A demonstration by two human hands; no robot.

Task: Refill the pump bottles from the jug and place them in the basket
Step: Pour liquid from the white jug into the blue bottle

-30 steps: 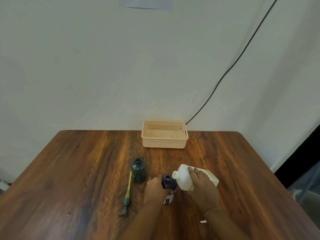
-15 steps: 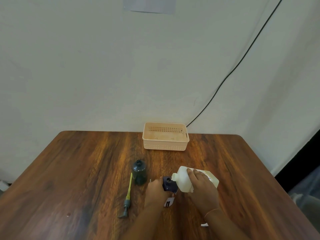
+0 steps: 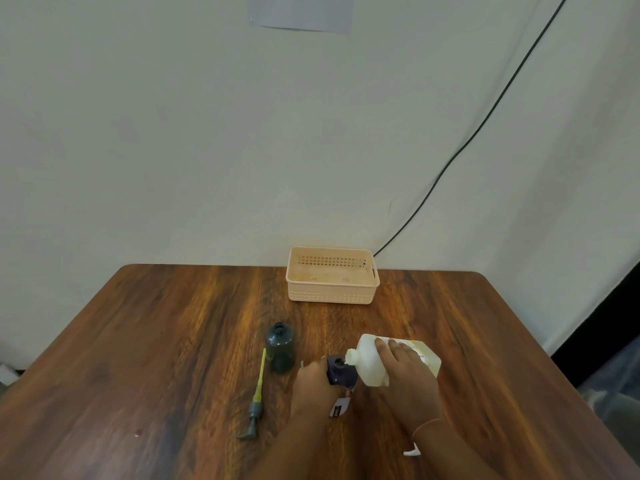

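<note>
Pouring is under way at the near middle of the counter [image 3: 173,341]. The right hand [image 3: 408,372] is wrapped around the tipped jug [image 3: 377,362], whose spout sits right at the open mouth of a dark blue bottle [image 3: 341,372]; the left hand [image 3: 313,386] is closed around that bottle to steady it. Whether liquid is flowing I cannot tell.

Just left of the hands a second, dark green bottle [image 3: 280,351] stands upright with its top off. Its pump [image 3: 257,396], with a yellow tube, lies flat on the counter beside it, touching nothing. How full the green bottle is cannot be read. The basket [image 3: 332,289] sits at the far edge, well apart from the hands, and appears to hold nothing.

So the task looks early: at most one fill is in progress, and capping both bottles and moving them to the basket are all left. A small white piece [image 3: 412,452] lies by the right wrist; it may be a cap, but that is unclear.

Room is generous. The counter between bottles and basket is bare, so the carry path looks open. The basket is close to the far edge and the wall, so bottles should go in gently. The lying pump is near the left forearm's sweep and could be knocked.
</note>
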